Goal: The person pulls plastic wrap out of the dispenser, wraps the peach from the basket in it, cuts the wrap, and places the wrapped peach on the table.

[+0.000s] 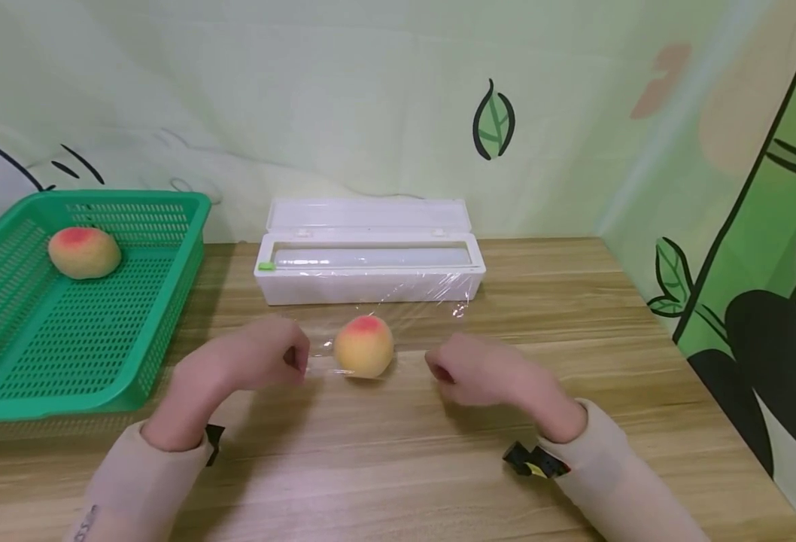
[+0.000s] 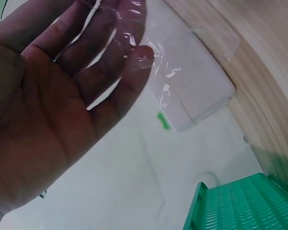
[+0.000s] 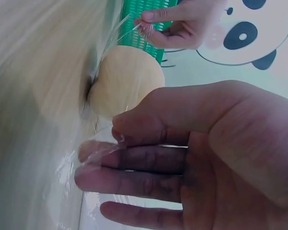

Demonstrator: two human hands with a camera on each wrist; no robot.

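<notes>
A sheet of clear plastic film (image 1: 414,320) stretches from the white dispenser box (image 1: 371,287) toward the hands, over a peach (image 1: 364,347) on the table. To the peach's left, my left hand (image 1: 252,354) pinches the film's edge; its curled fingers (image 2: 129,72) show through film in the left wrist view. On the peach's other side my right hand (image 1: 482,369) pinches film between thumb and index finger, the other fingers (image 3: 134,184) extended in the right wrist view. The peach (image 3: 127,79) stands between the hands. Whether the film touches the peach is unclear.
A green basket (image 1: 161,324) at the left holds another peach (image 1: 84,253). The dispenser's lid (image 1: 369,215) stands raised, with a roll (image 1: 371,257) inside. Behind the wooden table (image 1: 384,482) hangs a printed cloth (image 1: 371,98).
</notes>
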